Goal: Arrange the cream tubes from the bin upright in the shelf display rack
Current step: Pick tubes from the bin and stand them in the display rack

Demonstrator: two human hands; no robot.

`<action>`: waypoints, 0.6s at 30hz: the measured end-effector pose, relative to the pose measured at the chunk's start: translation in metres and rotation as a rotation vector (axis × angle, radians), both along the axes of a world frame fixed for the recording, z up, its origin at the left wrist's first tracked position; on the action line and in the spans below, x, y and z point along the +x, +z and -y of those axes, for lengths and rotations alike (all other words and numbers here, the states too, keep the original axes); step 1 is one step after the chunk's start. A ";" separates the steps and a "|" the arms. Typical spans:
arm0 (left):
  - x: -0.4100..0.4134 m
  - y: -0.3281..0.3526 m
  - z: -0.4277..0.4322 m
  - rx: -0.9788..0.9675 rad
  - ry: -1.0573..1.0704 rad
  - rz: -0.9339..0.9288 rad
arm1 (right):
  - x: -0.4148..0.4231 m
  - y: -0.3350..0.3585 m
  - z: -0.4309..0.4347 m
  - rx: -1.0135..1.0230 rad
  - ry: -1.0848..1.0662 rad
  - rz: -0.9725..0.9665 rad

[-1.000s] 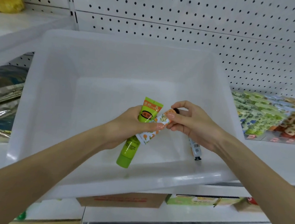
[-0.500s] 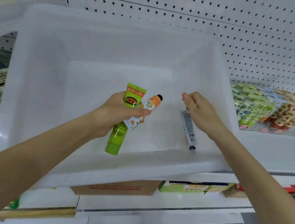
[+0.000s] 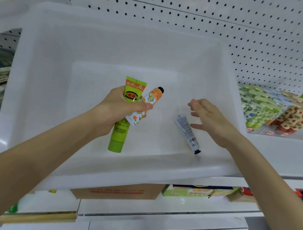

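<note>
Two tubes are gripped together in the left hand (image 3: 118, 110), fingers and thumb curled round both, while the right hand (image 3: 211, 123) is spread open with nothing held, just beside a third tube. Whether a fingertip touches that tube cannot be told. Both hands are seen inside the white bin (image 3: 106, 171), which sits on the shelf before the pegboard (image 3: 208, 28). To its right, the display rack (image 3: 272, 132) is stocked with rows of tubes. Of the held pair, the green tube (image 3: 117, 135) is the larger, cap down. The orange floral tube (image 3: 153, 96) is crossed over it, black cap up. The white tube (image 3: 186, 131) is the only one left on the bin floor. Collection from the bin is judged the step in hand. Next, the white tube must be pinched and lifted, then all three carried to the rack and stood upright.
</note>
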State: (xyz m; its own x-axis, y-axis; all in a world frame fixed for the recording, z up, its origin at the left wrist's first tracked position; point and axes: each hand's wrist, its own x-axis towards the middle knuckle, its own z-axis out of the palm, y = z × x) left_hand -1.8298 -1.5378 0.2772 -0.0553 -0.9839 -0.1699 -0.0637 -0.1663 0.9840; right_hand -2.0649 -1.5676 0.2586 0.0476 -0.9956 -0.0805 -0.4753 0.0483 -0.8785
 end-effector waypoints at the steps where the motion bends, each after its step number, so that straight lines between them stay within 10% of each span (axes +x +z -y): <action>1: 0.000 0.000 0.000 0.001 -0.001 -0.001 | 0.000 -0.001 0.000 0.028 0.012 -0.008; 18: -0.001 -0.004 -0.003 0.013 0.004 -0.001 | 0.003 -0.008 -0.012 0.301 0.415 -0.412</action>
